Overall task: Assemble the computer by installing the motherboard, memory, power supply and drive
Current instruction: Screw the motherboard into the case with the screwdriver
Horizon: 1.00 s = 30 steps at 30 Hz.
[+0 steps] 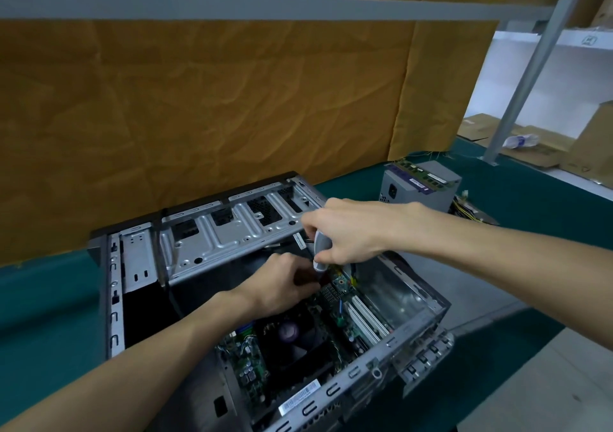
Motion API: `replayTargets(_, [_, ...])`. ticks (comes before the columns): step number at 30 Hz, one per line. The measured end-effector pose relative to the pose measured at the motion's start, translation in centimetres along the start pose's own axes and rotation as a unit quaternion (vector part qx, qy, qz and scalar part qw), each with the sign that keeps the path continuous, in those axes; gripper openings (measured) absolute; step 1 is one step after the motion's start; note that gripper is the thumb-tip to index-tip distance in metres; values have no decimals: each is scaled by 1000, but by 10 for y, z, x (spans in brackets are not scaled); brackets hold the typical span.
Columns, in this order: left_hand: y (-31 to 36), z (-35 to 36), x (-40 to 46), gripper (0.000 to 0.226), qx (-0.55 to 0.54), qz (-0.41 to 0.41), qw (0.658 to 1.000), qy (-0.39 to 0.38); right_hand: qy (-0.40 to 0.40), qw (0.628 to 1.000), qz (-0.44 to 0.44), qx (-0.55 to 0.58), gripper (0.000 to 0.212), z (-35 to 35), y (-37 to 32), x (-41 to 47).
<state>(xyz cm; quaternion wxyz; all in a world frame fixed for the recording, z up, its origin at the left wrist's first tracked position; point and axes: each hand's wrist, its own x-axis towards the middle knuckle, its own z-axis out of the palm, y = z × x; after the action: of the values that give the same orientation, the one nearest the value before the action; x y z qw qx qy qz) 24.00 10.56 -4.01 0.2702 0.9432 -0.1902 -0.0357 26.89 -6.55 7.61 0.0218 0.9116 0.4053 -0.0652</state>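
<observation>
Right hand (345, 232) grips a grey-handled screwdriver (321, 253) upright over the green motherboard (345, 284) inside the open grey metal case (212, 239), likely fastening it; left hand (282, 285), curled, steadies beside the tip.

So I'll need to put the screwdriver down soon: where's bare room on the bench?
Bare green mat lies left of the computer case, and more between the case and the power supply. Inside the case is crowded: both hands, motherboard, fan.

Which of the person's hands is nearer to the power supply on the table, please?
Right. The right hand is just below-left of the power supply; the left hand is lower, inside the case.
</observation>
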Motion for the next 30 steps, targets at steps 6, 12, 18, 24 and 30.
replayTargets(6, [-9, 7, 2, 20, -30, 22, 999, 23, 47, 999, -7, 12, 27, 10, -7, 2])
replayTargets(12, [-9, 7, 2, 22, -39, 31, 998, 22, -2, 998, 17, 60, 28, 3, -5, 1])
replayTargets(18, [-9, 7, 2, 24, -41, 33, 999, 14, 13, 999, 9, 43, 19, 5, -7, 1])
replayTargets(24, [-10, 6, 0, 48, -24, 40, 999, 27, 35, 998, 15, 55, 20, 10, -13, 7])
replayTargets(30, [1, -5, -4, 11, 20, 53, 998, 2, 22, 996, 12, 82, 25, 3, -8, -9])
